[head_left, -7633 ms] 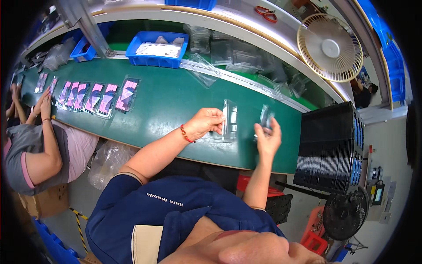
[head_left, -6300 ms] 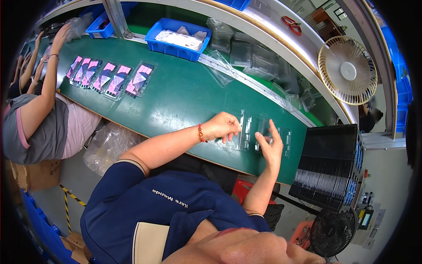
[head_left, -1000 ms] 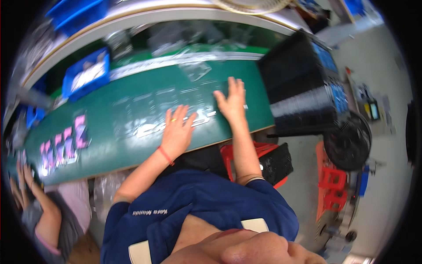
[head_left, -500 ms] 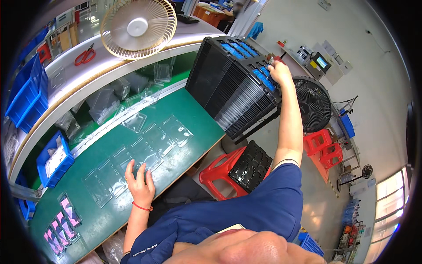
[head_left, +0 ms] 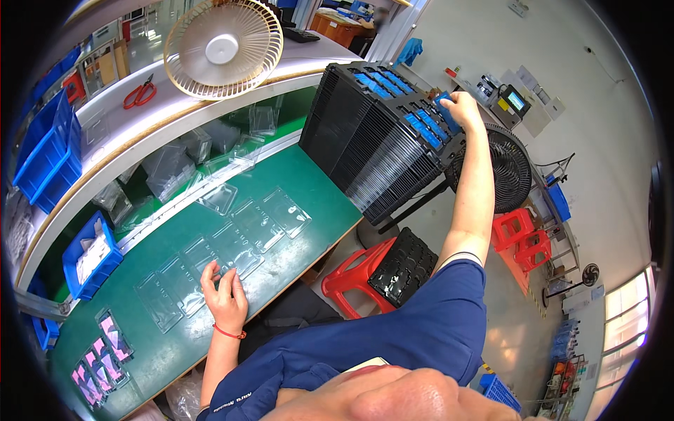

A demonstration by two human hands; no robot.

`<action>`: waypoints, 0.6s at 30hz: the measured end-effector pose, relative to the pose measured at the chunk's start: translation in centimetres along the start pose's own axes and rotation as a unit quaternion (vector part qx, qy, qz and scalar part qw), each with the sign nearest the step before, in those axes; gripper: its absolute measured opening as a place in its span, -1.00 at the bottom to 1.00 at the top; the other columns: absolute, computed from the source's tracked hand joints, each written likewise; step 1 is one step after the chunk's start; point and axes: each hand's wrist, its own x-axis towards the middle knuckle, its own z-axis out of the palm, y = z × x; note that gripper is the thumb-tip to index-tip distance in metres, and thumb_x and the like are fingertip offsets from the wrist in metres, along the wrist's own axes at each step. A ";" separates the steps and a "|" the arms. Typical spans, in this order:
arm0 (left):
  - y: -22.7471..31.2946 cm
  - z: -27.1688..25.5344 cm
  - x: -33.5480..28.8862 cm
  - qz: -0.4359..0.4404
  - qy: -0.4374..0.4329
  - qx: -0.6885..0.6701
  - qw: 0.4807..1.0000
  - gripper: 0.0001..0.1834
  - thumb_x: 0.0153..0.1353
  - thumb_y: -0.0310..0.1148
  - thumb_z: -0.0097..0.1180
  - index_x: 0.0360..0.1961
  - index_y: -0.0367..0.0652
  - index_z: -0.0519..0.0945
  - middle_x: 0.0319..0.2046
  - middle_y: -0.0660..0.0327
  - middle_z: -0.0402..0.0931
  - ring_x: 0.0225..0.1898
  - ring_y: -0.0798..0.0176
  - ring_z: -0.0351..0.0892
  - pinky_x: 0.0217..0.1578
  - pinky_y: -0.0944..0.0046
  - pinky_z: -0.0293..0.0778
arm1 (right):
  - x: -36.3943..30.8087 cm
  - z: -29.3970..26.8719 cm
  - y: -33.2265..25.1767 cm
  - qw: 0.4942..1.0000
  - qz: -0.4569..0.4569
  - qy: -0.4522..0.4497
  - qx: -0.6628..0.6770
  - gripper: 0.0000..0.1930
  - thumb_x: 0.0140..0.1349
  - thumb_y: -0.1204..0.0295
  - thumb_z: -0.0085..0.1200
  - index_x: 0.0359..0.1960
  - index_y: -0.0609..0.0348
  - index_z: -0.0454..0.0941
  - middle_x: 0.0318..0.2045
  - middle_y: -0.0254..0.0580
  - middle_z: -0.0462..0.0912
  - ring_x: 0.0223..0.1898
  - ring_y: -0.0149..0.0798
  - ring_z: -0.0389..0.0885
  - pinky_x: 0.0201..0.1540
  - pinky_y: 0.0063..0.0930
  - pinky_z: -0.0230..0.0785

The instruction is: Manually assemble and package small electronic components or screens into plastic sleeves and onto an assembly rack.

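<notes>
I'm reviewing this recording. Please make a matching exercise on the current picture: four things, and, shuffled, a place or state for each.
Things:
1. Left hand
2. Right hand
3. Red-handled scissors
4. Blue plastic bin holding white pieces

Places or states:
A. On the white shelf, beside the round cream fan
B. Gripping a flat blue piece by the tall stack of black trays
C. At the back edge of the green table
D. Over flat clear plastic trays

Pairs: 1-D, 2-B, 3-A, 4-C

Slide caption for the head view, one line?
Right hand pinches blue piece by black tray stack; left hand near clear plastic trays.
</notes>
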 end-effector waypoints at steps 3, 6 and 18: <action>0.0 0.1 0.0 0.000 0.002 -0.008 1.000 -0.82 0.02 -0.61 0.19 -0.29 -0.26 0.62 0.03 -0.08 0.36 -0.09 -0.01 0.48 -0.17 0.16 0.43 | 0.4 1.5 1.1 0.985 -0.052 -0.138 0.093 -0.61 0.10 0.20 0.20 -0.23 0.35 0.62 -0.37 -0.02 0.66 -0.30 -0.22 0.63 -0.18 -0.32 0.43; 0.0 0.0 -0.1 0.000 0.007 -0.020 1.000 -0.82 0.02 -0.62 0.18 -0.30 -0.27 0.62 0.04 -0.08 0.36 -0.10 0.01 0.48 -0.21 0.19 0.45 | -0.3 1.8 -1.0 0.984 -0.062 -0.157 -0.053 -0.45 0.01 0.06 0.27 -0.13 0.31 0.61 -0.26 0.02 0.66 -0.24 -0.16 0.63 -0.11 -0.32 0.42; 0.1 -0.1 0.0 0.005 0.014 -0.042 0.999 -0.83 0.02 -0.64 0.17 -0.31 -0.29 0.62 0.03 -0.08 0.36 -0.14 0.04 0.49 -0.27 0.24 0.46 | -3.4 -0.4 -4.2 0.980 -0.052 -0.089 -0.173 -0.41 0.03 -0.10 0.17 -0.18 0.22 0.61 -0.21 0.05 0.64 -0.11 -0.10 0.61 -0.07 -0.22 0.38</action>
